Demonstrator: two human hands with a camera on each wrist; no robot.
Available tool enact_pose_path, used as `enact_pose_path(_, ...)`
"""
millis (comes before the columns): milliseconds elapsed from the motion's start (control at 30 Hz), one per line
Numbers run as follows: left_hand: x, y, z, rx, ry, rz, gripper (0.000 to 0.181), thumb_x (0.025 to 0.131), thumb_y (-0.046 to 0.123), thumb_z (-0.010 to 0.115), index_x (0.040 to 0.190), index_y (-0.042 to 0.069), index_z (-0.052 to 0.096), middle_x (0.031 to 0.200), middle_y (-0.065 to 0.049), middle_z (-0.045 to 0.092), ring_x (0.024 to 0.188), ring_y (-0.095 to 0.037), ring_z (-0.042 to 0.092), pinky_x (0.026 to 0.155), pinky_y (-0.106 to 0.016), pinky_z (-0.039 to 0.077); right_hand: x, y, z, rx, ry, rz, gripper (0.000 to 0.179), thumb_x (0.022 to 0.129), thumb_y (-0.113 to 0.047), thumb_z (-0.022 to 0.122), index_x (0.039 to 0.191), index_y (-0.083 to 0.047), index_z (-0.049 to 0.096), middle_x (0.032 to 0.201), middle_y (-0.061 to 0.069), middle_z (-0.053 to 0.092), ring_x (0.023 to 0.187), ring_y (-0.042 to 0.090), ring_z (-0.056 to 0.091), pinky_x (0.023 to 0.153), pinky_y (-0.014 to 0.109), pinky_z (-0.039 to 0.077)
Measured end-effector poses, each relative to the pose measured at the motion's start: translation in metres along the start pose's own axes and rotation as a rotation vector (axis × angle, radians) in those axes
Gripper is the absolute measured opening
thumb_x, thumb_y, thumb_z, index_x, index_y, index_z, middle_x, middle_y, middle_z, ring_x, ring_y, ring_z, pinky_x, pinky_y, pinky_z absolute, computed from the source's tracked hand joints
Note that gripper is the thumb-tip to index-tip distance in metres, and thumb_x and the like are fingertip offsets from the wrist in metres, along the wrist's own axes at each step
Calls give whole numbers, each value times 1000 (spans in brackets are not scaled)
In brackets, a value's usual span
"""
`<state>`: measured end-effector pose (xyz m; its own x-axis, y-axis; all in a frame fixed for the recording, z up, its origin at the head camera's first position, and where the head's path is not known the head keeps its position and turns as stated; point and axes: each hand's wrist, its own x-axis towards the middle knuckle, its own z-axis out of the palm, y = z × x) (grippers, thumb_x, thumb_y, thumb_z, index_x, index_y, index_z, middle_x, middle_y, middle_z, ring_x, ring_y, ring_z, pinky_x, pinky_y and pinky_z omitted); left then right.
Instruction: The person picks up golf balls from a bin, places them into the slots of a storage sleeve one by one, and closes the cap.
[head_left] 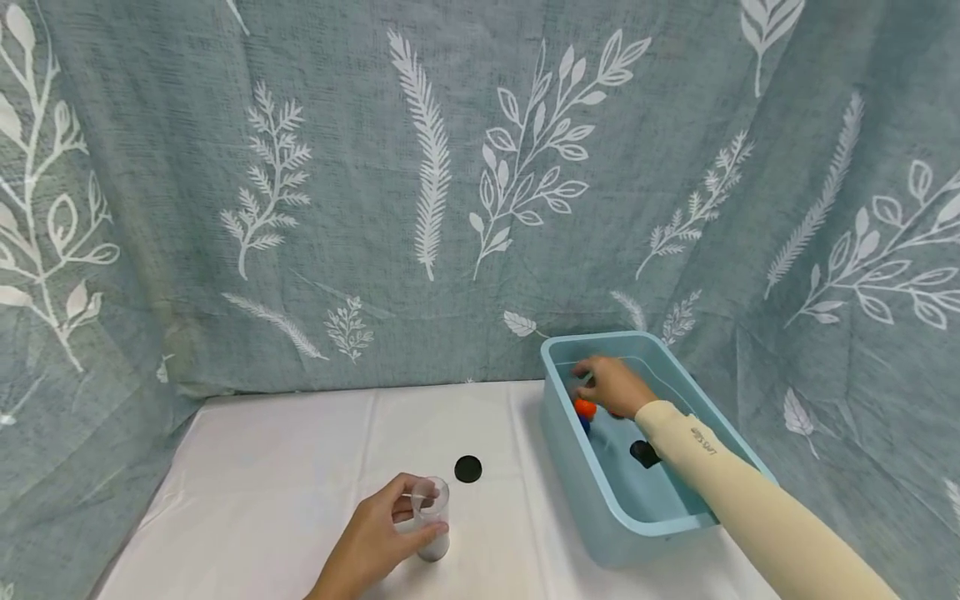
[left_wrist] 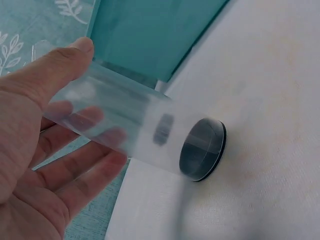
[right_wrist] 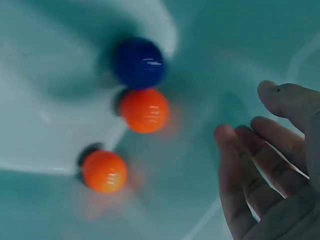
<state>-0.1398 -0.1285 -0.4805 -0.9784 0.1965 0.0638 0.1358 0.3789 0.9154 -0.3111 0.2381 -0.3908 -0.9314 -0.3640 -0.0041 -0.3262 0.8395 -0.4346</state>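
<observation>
My left hand (head_left: 378,529) grips a clear cylindrical tube (head_left: 433,548) that stands upright on the white table, thumb on one side and fingers on the other. In the left wrist view the tube has a black base (left_wrist: 202,150). My right hand (head_left: 611,387) reaches down into a light blue bin (head_left: 573,492). Its fingers are loosely bent with nothing between them in the right wrist view. Beside it lie a blue ball (right_wrist: 138,63) and an orange ball (right_wrist: 145,110), close together, with another orange ball (right_wrist: 104,171) apart from them.
A flat black disc (head_left: 468,469) lies on the white-covered table (head_left: 277,483) just behind the tube. Inside the bin, a small black object (head_left: 645,453) sits near the right forearm. A grey-green leaf-patterned curtain (head_left: 337,208) hangs behind and at the sides.
</observation>
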Motion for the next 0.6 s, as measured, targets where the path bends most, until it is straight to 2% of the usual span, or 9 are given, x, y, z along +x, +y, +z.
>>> enact_pose_path(200,0,-1,1,51,-38,3,44,84,42,82,116,19,62,118,-2,66,106,-25,68,89,-31,58,6,16,22,-129,-65,20,25,93,-17,75,115,-5,73,109,12,71,92,25,68,75,41,59)
enact_pose_path(400,-2,-5,3,87,-24,56,44,86,43,80,117,18,61,112,0,66,99,-18,69,85,-27,58,16,26,35,-146,-120,67,20,95,-18,73,112,-9,73,102,4,72,89,20,67,77,41,58)
enact_pose_path(500,-3,-8,5,106,8,83,43,85,43,81,117,21,61,111,5,66,97,-13,68,86,-28,58,20,28,40,-178,-117,31,16,94,-17,74,107,-9,75,97,3,71,85,20,66,75,41,57)
enact_pose_path(600,-3,-9,7,113,32,114,41,86,42,81,117,24,61,111,9,65,98,-12,68,87,-29,57,23,30,43,-238,-95,-39,12,91,-14,76,102,-8,75,92,4,69,82,21,64,73,41,56)
